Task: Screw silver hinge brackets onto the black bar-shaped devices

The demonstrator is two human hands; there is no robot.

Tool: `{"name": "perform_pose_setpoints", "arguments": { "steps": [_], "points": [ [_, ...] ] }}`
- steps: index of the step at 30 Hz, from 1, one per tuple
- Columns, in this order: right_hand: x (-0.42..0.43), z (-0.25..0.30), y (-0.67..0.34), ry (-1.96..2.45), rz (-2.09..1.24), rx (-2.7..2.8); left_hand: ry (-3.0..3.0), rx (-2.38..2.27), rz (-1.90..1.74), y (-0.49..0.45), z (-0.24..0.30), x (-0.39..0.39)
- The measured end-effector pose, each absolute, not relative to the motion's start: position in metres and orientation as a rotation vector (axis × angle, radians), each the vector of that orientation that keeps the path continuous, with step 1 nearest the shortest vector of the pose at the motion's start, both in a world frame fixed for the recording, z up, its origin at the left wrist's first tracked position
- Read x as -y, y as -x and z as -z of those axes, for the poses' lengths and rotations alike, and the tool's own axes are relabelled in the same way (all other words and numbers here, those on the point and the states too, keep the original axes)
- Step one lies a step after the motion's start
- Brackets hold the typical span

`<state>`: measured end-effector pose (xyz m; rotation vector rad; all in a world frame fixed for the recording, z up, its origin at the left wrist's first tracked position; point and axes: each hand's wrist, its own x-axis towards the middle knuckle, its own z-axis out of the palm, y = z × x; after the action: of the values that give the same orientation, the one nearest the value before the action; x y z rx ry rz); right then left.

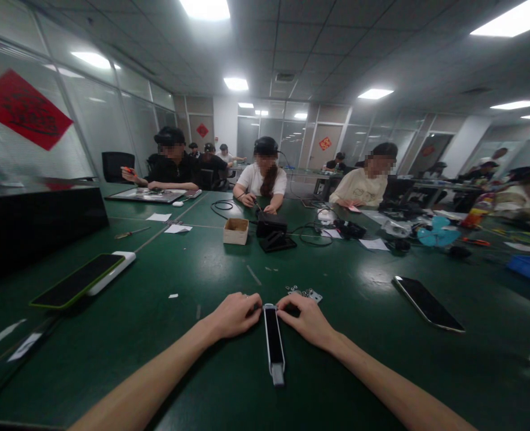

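Note:
A slim black device with silver ends [273,342] lies lengthwise on the green table [166,323] in front of me. My left hand [234,313] rests at its far end on the left side, fingers curled in against the tip. My right hand [306,318] mirrors it on the right side, fingers curled and touching the same end. Both hands pinch the device's far end. Small metal parts and screws [304,293] lie just beyond my right hand.
A phone in a green case on a white slab [81,281] lies left. Another phone [428,303] lies right. A cardboard box [236,231], black tool station [273,234], cables and papers sit farther off. Several people work at the far side.

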<state>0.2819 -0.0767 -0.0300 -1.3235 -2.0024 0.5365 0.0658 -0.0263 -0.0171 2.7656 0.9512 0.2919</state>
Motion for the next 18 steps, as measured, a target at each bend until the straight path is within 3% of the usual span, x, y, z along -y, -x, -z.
{"name": "perform_pose_setpoints", "arguments": {
  "steps": [18],
  "points": [
    [0.0800,0.0213,-0.2814,1.419,-0.470,1.887,-2.761,-0.916,-0.290,-0.0643,0.0146,0.0269]
  ]
}}
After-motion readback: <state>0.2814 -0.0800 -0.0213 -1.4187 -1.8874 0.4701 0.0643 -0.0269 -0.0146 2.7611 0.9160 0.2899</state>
